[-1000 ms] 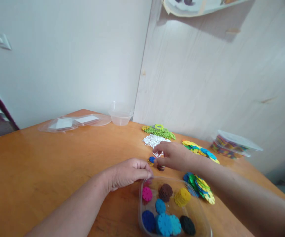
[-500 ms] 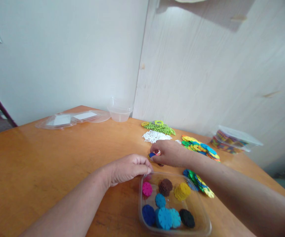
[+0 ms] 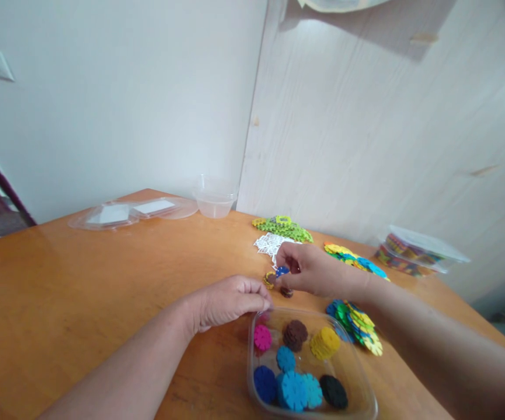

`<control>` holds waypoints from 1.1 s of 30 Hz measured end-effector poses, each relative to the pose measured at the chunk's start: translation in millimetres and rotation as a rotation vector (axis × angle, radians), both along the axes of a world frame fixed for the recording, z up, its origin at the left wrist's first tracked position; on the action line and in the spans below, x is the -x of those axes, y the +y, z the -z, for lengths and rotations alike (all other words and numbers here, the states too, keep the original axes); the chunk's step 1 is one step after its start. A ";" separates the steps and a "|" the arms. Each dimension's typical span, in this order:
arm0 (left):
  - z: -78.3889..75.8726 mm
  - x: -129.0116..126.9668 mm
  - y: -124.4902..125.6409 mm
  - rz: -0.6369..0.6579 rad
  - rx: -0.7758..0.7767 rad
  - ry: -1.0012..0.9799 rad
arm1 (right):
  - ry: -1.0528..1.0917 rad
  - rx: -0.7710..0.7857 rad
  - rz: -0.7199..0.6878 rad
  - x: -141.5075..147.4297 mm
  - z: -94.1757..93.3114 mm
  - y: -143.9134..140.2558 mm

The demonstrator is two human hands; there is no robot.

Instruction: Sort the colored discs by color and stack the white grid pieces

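At the near side of the table a clear plastic tub (image 3: 251,373) holds notched plastic discs grouped by colour: brown discs (image 3: 295,335), yellow discs (image 3: 324,343), a pink disc (image 3: 262,338), blue discs (image 3: 294,389) and black discs (image 3: 333,391). My left hand (image 3: 237,302) is closed on the tub's far left corner. Just beyond the tub, my right hand (image 3: 305,269) pinches a dark blue disc (image 3: 282,271), partly hidden by the fingers. Beneath and beside it lie small yellow and brown discs (image 3: 270,280) and more brown discs (image 3: 286,291).
Beyond my right hand lie white pieces (image 3: 274,244) and a green heap (image 3: 285,228). Mixed large discs (image 3: 357,326) sit right of the tub, with another heap (image 3: 352,256) behind. A clear bowl (image 3: 214,198), lids (image 3: 112,214) and a filled box (image 3: 418,251) stand along the wall.
My right hand has shifted slightly right with the dark blue disc, uncovering the yellow and brown discs. My left hand stays on the tub's corner.
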State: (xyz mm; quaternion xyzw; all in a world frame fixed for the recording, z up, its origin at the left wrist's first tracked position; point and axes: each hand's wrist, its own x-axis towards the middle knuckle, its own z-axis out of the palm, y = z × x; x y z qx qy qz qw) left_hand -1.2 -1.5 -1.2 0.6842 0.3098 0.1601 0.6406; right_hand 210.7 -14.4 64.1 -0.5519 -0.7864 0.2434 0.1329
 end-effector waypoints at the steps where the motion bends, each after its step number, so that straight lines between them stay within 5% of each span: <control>1: 1.1 -0.1 0.2 -0.001 0.000 -0.007 | 0.065 0.043 -0.009 0.3 -1.8 -3.9; 11: 2.7 -0.6 2.2 0.048 0.013 -0.083 | 0.307 0.445 -0.080 17.0 -9.9 -54.0; 33: 2.1 -2.9 4.7 0.118 0.045 -0.069 | -0.087 0.081 -0.344 37.9 -8.4 -72.8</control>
